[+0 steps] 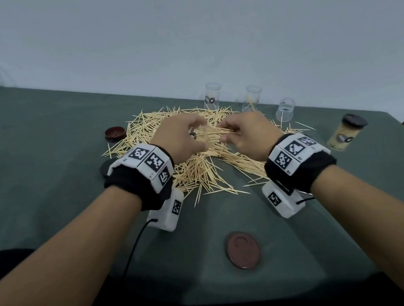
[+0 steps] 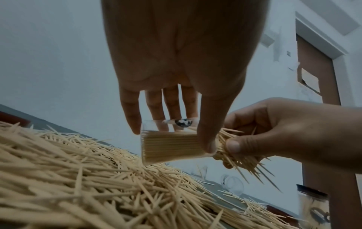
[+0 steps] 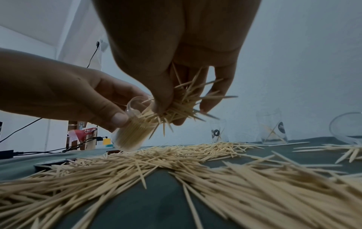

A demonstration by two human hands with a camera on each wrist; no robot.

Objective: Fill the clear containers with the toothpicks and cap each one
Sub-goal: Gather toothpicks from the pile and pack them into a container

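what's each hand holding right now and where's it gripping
Left hand grips the clear container by its side wall; right hand pinches a toothpick bundle at the middle.

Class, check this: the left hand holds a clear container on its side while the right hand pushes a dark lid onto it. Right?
Not quite. The right hand pushes a bundle of toothpicks, not a lid, into the clear container held by the left hand, as the right wrist view shows.

A pale bluish-white wall (image 1: 206, 26) rises behind a table draped in dull green cloth (image 1: 44, 145). In the left wrist view a brown door (image 2: 315, 80) stands in a white frame (a torn paper patch clings to it). The right wrist view shows black cables (image 3: 92, 57) hanging down the wall. The light is dim and even.
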